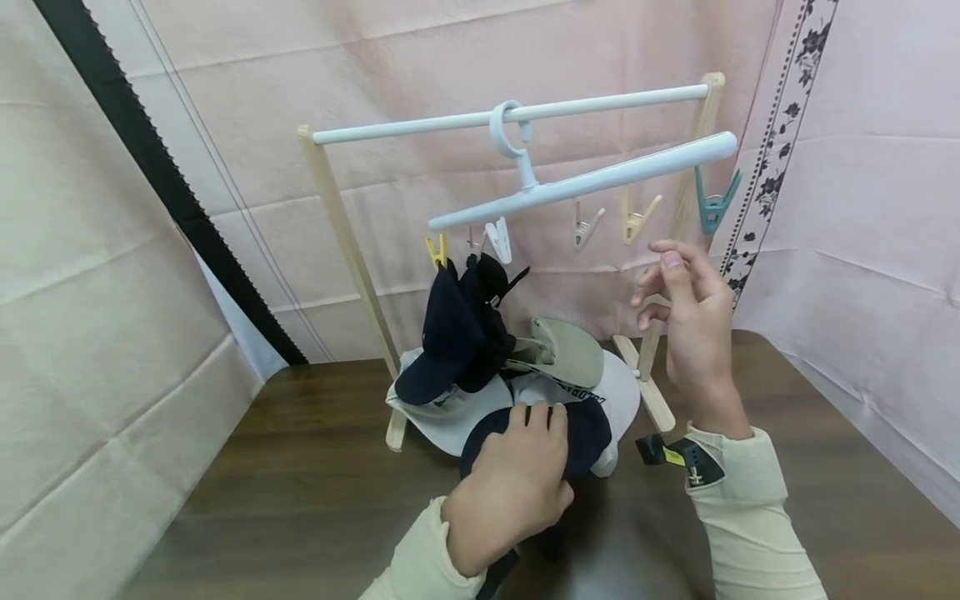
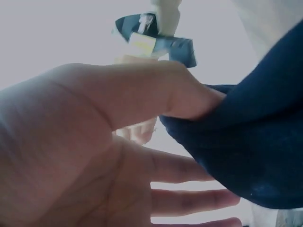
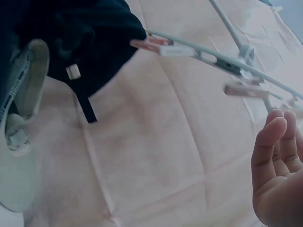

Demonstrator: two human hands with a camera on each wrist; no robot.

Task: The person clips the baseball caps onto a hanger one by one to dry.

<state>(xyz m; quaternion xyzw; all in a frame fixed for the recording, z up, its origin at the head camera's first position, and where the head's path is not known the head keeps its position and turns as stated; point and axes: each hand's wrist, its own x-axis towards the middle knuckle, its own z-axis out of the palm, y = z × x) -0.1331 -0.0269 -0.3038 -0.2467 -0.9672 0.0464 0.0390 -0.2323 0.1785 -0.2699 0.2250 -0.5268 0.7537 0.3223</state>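
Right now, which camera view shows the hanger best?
The head view: it shows the hanger nearly side-on, both ends in frame, hooked over the rod. The right wrist view catches only part of it, from below, running off the right edge. The left wrist view shows none I can make out.

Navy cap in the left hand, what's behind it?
Behind the navy cap in the left hand, white caps show on both sides; the parts it covers can't be seen.

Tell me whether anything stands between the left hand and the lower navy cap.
Nothing visible does: the left hand grips the lower navy cap directly, its thumb tucked into the fabric in the left wrist view.
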